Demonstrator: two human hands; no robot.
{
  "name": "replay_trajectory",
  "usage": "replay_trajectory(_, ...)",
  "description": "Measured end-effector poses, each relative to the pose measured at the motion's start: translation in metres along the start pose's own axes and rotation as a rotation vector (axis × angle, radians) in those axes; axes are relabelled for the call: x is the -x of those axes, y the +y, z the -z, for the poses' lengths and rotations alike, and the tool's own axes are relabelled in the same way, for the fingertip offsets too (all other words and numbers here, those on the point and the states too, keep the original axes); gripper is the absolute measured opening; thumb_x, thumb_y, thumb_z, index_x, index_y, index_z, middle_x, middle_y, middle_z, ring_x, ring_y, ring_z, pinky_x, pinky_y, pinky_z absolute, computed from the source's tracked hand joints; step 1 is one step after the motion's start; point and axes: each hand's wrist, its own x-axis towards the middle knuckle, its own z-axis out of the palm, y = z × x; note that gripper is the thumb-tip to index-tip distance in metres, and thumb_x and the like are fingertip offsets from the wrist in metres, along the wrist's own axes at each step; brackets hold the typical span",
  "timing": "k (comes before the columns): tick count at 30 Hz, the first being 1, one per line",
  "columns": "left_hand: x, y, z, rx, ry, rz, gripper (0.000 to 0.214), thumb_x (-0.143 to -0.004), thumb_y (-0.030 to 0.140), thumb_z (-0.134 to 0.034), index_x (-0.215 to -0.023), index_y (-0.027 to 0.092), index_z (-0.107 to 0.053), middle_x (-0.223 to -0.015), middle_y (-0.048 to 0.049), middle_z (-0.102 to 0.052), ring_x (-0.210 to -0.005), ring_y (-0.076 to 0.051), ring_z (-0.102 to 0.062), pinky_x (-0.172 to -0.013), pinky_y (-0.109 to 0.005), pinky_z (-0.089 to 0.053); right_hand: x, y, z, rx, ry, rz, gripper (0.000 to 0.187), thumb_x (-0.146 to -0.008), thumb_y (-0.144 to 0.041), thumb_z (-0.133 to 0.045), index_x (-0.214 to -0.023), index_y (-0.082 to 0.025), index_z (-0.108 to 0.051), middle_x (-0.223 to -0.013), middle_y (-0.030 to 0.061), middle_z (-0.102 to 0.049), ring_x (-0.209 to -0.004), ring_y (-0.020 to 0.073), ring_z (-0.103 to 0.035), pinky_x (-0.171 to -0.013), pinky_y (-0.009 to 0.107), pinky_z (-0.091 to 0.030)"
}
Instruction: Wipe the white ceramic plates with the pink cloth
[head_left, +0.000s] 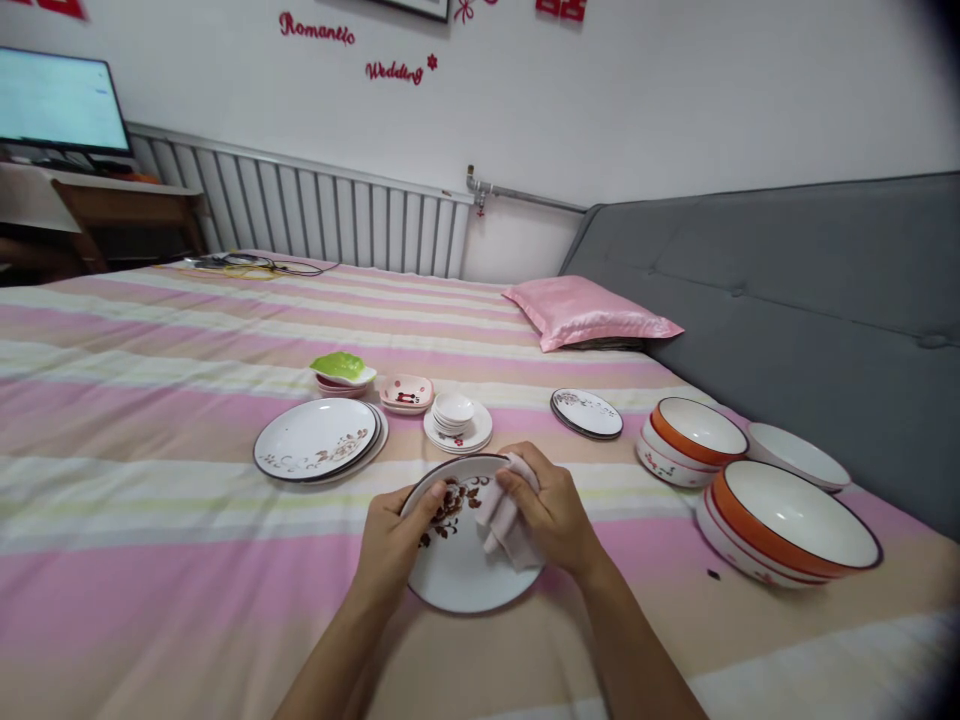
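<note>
My left hand [390,545] gripped the round, white, brown-flowered plate [465,575], perhaps just above the pink-striped fabric bedspread [187,610]; my right hand [556,510] pinched a pale, crumpled cloth [508,522] against its face, best wiped lightly.

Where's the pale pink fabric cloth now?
In the head view, the cloth is in the right hand, against the right side of the held round white dark-rimmed plate.

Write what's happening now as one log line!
left hand: grips patterned plate | right hand: holds cloth against plate | nearby: stacked plates, stacked bowls
</note>
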Motion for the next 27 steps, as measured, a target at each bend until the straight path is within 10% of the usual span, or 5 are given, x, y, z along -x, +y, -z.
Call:
replay_trajectory(8,-0.003,-0.003,-0.011,0.465,0.275,0.05,0.024,-0.07,0.032,-0.071,-0.087,0.014,-0.068,-0.072,-0.0064,-0.073,-0.062,-0.02,-0.067,-0.059,-0.031,-0.055,0.0,0.001,-0.025,-0.16,0.291,-0.143,0.018,-0.088,-0.039,-0.044,-0.091,-0.022,-0.05,-0.07,-0.0021,-0.056,-0.067,0.0148,-0.054,-0.065,0.025,-0.041)
replay_trajectory(15,-0.008,-0.001,-0.012,0.638,0.475,0.015,0.021,-0.08,0.023,-0.061,-0.099,0.016,-0.066,-0.098,-0.0072,-0.072,-0.082,-0.018,-0.068,-0.073,-0.031,-0.056,0.003,-0.004,-0.036,-0.323,0.078,-0.191,0.029,-0.087,-0.036,-0.046,-0.112,-0.024,-0.038,-0.098,0.0048,-0.061,-0.092,0.0193,-0.059,-0.083,0.036,-0.044)
replay_trajectory(21,-0.01,0.002,-0.008,0.684,0.476,-0.005,0.026,-0.083,0.024,-0.058,-0.106,0.016,-0.064,-0.108,-0.0079,-0.068,-0.091,-0.018,-0.066,-0.08,-0.03,-0.054,0.004,-0.008,-0.037,-0.604,-0.095,-0.16,0.04,-0.085,-0.034,-0.052,-0.119,-0.026,-0.032,-0.117,0.0074,-0.056,-0.107,0.0185,-0.055,-0.089,0.038,-0.045)
replay_trajectory(27,-0.002,0.006,-0.018,0.668,0.325,-0.007,0.025,-0.084,0.025,-0.054,-0.106,0.018,-0.065,-0.105,-0.0071,-0.07,-0.094,-0.02,-0.066,-0.081,-0.031,-0.054,0.0,0.008,-0.038,-0.513,0.173,-0.195,0.029,-0.082,-0.036,-0.056,-0.106,-0.025,-0.043,-0.097,0.0039,-0.06,-0.09,0.018,-0.059,-0.081,0.035,-0.048)
